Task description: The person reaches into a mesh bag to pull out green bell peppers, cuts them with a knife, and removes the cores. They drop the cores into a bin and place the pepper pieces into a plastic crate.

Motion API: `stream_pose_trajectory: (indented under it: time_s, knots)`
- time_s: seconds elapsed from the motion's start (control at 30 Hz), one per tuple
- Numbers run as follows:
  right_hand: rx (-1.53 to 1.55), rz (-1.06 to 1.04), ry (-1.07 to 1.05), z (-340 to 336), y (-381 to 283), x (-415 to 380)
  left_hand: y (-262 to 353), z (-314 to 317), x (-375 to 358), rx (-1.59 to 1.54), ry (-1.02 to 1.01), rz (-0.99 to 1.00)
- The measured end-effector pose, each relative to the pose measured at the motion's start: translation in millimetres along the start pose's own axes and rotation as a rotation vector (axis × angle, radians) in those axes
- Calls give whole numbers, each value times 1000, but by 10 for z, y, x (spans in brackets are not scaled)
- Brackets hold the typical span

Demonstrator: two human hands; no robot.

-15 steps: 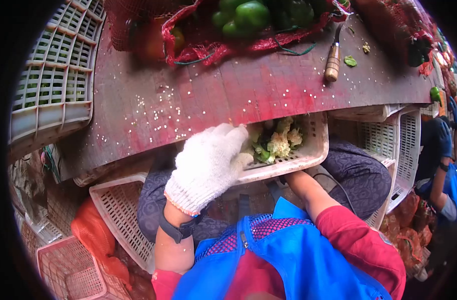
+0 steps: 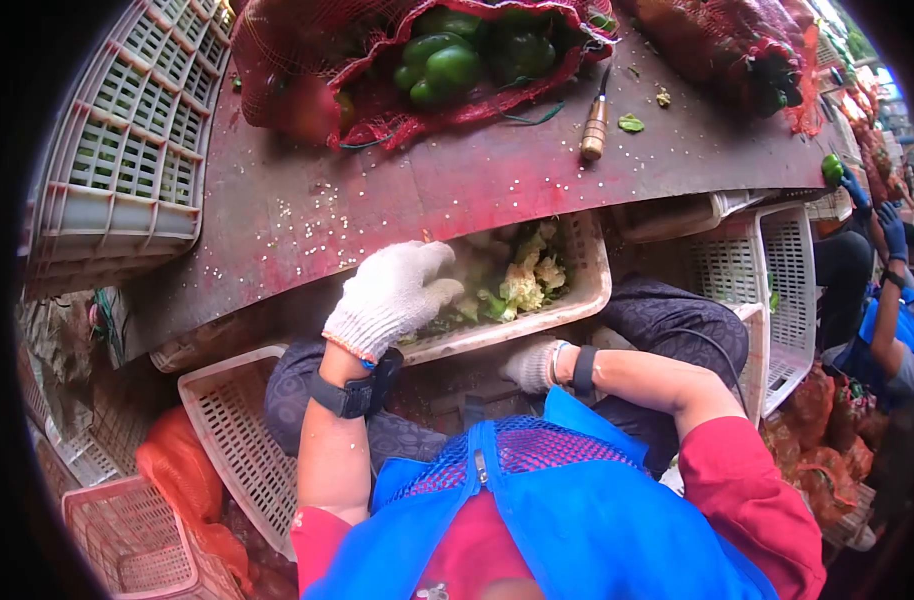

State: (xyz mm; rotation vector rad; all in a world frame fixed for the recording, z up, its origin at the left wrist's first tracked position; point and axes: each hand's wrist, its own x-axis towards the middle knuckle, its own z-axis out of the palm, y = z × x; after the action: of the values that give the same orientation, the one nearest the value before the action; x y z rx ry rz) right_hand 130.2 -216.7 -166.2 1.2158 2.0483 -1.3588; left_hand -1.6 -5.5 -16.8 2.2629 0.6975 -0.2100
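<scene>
Your left hand (image 2: 389, 292), in a pale knitted glove, hung over the left part of a shallow plastic crate (image 2: 599, 285), its fingers bent and the thumb partly spread; you could not tell from this view whether anything sat beneath them. Your right hand (image 2: 533, 366), gloved too, was just beyond the crate's near rim, its fingers too hidden to show whether they were open or closed. The crate lay between your knees and the near edge of the tabletop (image 2: 377, 215), holding green scraps and pale, seedy pepper cores (image 2: 522, 286). Those cores looked light, soft and crumbly, likely damp enough to slip a little against knit, so a loose grip around the firmer green base would have suited them better than a pinch on the seeds. The crate seemed stiff, best taken by its thick rim. Farther off, green bell peppers (image 2: 451, 66) sat in an open red mesh bag (image 2: 407, 130), probably firm and smooth, needing a full palm. Right of the bag lay a wooden-handled knife (image 2: 594, 134), safest by its handle, with loose seeds scattered about the tabletop.
</scene>
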Motion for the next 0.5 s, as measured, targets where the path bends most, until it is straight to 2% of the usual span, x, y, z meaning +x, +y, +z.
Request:
stream_pose_trajectory:
  time_s: [0.03, 0.1, 0.13, 0.17, 0.2, 0.27, 0.3, 0.33, 0.4, 0.43, 0.47, 0.5]
  knots:
    - [23, 23, 12, -325, -306, -329, -92, 71, -9, 1, 91, 115]
    - [-32, -40, 230, -632, -673, -877, -63, 68, -154, -197, 103, 66]
    - [3, -85, 376, -767, -785, -1126, -21, 24, -243, -291, 105, 48]
    - [17, -153, 626, -795, -793, -1244, 27, -23, -370, -279, 185, 79]
    - [33, -230, 871, -820, -788, -1321, 121, -111, -453, -308, 175, 25]
    - [29, -132, 1039, -932, -693, -1365, 341, -321, -620, -312, 173, -41]
    - [-77, 107, 844, -1056, -681, -1470, 442, -421, -678, -287, 184, -51]
    - [-248, 208, 871, -1137, -726, -1561, 472, -473, -645, -181, 263, 35]
    - [-262, 213, 931, -1275, -707, -1663, 488, -553, -459, -246, 347, 63]
    - [-119, 134, 1063, -1323, -658, -1691, 502, -586, -291, -213, 386, 13]
    - [26, 165, 1128, -1420, -638, -1765, 521, -626, -84, -264, 397, -45]
    - [-39, 245, 1234, -1492, -505, -1768, 508, -633, 143, -151, 491, -25]
